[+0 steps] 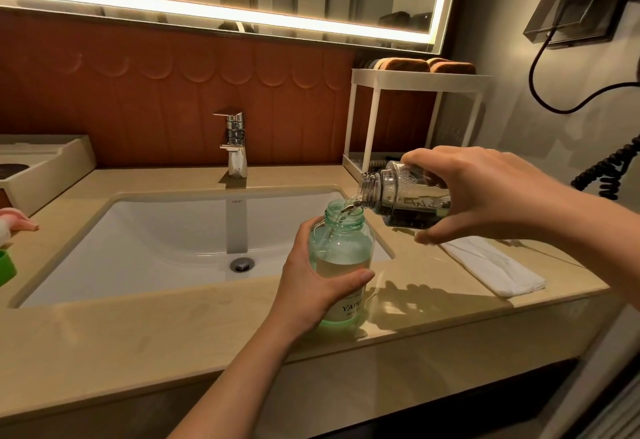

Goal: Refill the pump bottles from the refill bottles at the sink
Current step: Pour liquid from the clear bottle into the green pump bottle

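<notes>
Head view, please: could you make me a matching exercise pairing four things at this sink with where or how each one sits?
Things:
1. green bottle
2. clear bottle
3. white cloth
4. faucet

States:
A. lies flat on the counter, right of the sink
B. tilted, pouring, held by the right hand
C. stands behind the sink
D. upright, gripped by the left hand

Pairs: 1-D, 2-B, 3-A, 4-C
</notes>
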A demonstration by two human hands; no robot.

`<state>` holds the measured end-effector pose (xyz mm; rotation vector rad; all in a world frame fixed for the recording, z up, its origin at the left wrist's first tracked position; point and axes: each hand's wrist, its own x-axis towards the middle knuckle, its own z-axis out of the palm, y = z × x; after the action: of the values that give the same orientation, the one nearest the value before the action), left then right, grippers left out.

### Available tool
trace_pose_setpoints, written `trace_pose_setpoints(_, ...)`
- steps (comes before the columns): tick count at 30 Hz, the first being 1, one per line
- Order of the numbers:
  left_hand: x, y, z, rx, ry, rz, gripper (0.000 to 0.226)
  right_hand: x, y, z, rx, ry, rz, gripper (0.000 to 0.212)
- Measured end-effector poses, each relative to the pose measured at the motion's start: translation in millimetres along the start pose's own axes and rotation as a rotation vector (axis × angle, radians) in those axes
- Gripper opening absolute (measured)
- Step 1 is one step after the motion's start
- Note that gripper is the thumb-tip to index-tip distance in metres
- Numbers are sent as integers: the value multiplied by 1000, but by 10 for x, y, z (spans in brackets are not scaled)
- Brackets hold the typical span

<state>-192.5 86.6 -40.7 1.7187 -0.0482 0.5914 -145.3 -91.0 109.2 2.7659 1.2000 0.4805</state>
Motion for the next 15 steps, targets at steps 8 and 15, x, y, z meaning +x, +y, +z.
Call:
trace_pose_setpoints(8, 6, 6, 8, -2, 0, 7, 75, 12, 1, -6, -20, -2, -2, 89)
trace_pose_setpoints(15, 7, -2, 3, 12, 5, 2, 75, 19, -3, -13, -33, -5, -8, 89)
